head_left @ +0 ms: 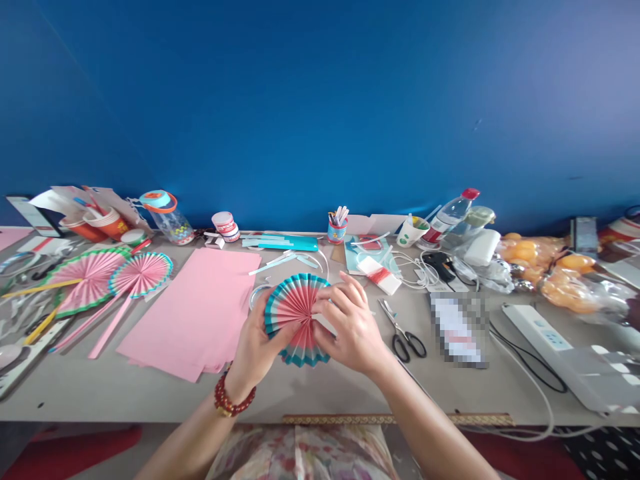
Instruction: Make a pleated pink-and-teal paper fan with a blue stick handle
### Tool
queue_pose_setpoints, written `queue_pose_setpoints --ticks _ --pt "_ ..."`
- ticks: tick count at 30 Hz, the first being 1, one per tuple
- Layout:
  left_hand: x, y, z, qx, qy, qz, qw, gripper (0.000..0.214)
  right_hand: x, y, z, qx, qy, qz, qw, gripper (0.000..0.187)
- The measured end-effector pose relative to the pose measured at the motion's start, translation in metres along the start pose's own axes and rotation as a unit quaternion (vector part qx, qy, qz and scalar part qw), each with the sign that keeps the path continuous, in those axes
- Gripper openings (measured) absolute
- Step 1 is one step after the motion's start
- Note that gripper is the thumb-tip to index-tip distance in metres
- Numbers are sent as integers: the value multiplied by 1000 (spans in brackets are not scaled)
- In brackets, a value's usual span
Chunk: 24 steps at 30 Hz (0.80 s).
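A pleated paper fan (293, 310), pink with teal rims, is held just above the worktop (150, 393) in front of the person, gripped from both sides. The left hand (255, 350), a bead bracelet (230, 400) on its wrist, closes on the fan's lower left edge with the thumb laid across the folds. The right hand (350, 330) curls its fingers (345, 293) over the fan's right side, closed on the pleats. What looks like a pale strip shows beneath them, though whether it is pinched too cannot be told. Left of the fan lies a stack of pink paper (195, 310), and further left two stick fans (90, 277) lie opened flat. Scissors (405, 333) lie near the fan on its right, and a power strip (540, 330) sits well beyond them. A pen cup (337, 230) stands behind the fan, near the wall. The fan is probably very light and springy, and its thin folds would crush or tear under a hard squeeze. It is likely best held gently at the centre where the pleats gather, with the rim only steadied.
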<state>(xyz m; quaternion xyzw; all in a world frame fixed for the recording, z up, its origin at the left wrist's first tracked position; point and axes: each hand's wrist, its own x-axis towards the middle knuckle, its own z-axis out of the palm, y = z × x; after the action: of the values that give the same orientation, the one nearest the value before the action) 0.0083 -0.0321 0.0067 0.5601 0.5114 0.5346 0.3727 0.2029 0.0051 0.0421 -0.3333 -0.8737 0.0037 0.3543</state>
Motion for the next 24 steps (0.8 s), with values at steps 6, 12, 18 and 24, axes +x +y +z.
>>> queue_pose_setpoints --ticks 6,12,18,24 --pt "1 3 1 22 4 3 1000 51 0 0 0 5 11 -2 1000 16" --pt "0 5 2 14 -6 9 1000 49 -1 1 -1 4 2 -3 1000 11" --pt "1 6 2 30 -4 5 1000 50 -2 3 0 3 18 -6 1000 7" --pt "2 8 2 34 -1 7 999 52 -2 0 0 13 33 13 999 8"
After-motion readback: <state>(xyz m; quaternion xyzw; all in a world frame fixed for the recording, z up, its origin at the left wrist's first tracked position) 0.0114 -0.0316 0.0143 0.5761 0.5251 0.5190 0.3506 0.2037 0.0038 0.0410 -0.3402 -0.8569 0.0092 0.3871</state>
